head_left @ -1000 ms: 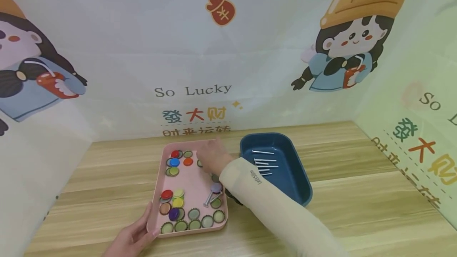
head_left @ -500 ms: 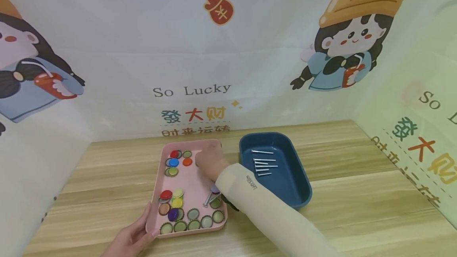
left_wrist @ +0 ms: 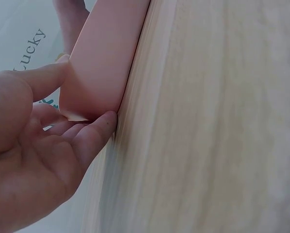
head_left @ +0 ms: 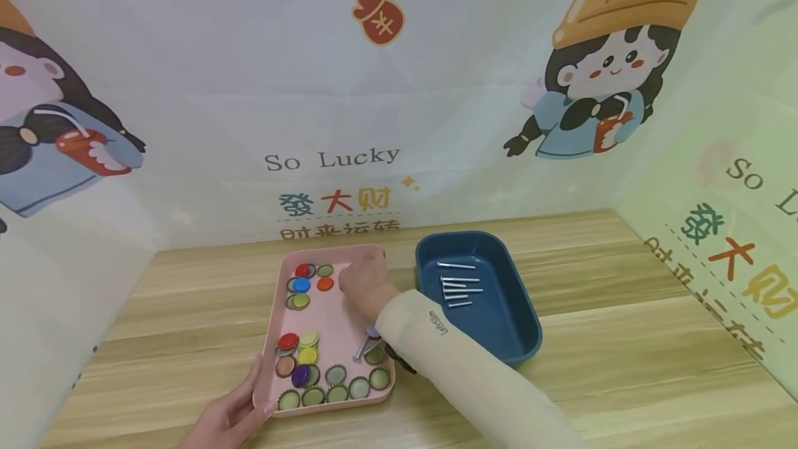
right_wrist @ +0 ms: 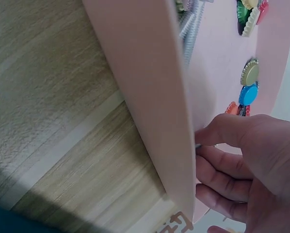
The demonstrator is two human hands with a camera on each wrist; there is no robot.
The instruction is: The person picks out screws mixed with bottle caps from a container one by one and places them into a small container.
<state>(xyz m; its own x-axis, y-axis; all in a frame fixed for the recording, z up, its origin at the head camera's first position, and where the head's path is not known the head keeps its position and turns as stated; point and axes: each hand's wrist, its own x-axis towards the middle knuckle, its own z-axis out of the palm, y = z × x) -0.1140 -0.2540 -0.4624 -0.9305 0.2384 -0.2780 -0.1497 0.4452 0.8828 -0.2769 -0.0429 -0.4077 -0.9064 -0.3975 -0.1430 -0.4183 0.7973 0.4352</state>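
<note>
Right hand (head_left: 366, 286) has shifted slightly in the pink tray (head_left: 330, 324), its fingers' hold unclear, left hand (head_left: 229, 413) grasping the tray's corner

A right hand (right_wrist: 259, 167) at four o'clock reaches into a pink tray (right_wrist: 150, 87), thumb and forefinger pinching a small grey piece (right_wrist: 198, 145) mostly hidden by the wall. Threaded metal bolts (right_wrist: 192, 36) lie at one o'clock; colourful bottle caps (right_wrist: 250, 73) sit from one to three. Wood-grain tabletop (right_wrist: 53, 97) spreads at nine; something dark blue (right_wrist: 11, 222) shows past seven.
</note>
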